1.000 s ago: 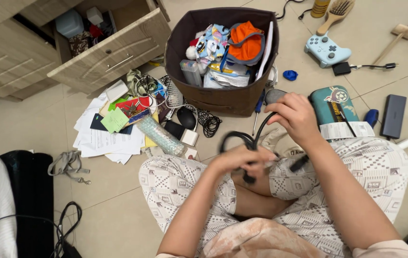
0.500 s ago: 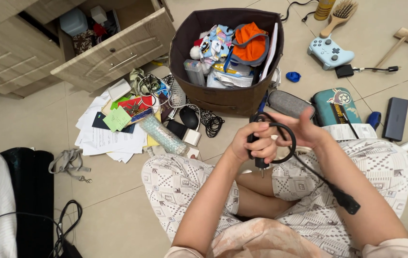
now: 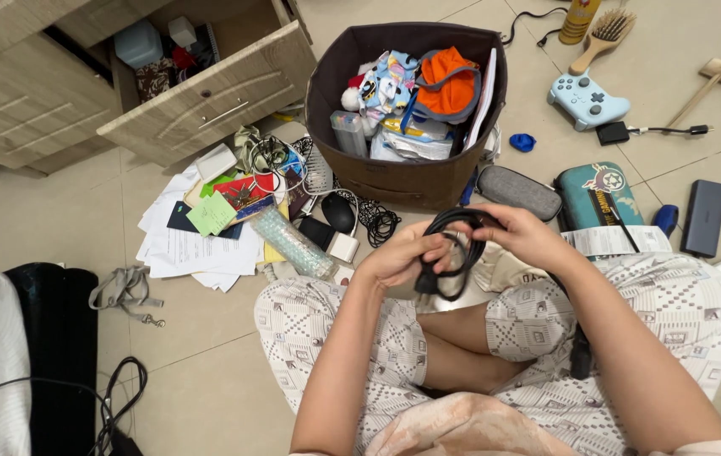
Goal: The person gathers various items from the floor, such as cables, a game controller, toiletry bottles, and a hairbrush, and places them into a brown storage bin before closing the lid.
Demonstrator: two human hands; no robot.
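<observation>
I sit cross-legged on a tiled floor in patterned shorts. My left hand [image 3: 398, 257] grips a coiled black power cable [image 3: 453, 249] in front of my knees. My right hand [image 3: 522, 235] holds the upper side of the same coil, fingers curled over the loops. The cable's free end with a black plug [image 3: 580, 359] hangs down by my right thigh. Just beyond my hands stands a dark brown fabric bin [image 3: 394, 177] filled with several items, among them an orange pouch [image 3: 447, 80].
A grey case [image 3: 519, 192], a teal case [image 3: 601, 192] and a dark power bank [image 3: 703, 217] lie to the right. A blue game controller [image 3: 587, 97] and hairbrush [image 3: 599, 34] lie farther back. Papers and clutter [image 3: 208, 236] spread left, below an open wooden drawer [image 3: 208, 93].
The cable went from a loose loop with a long dangling tail to a tighter coil. Both hands came closer together on it, and the plug end swung in beside my thigh.
</observation>
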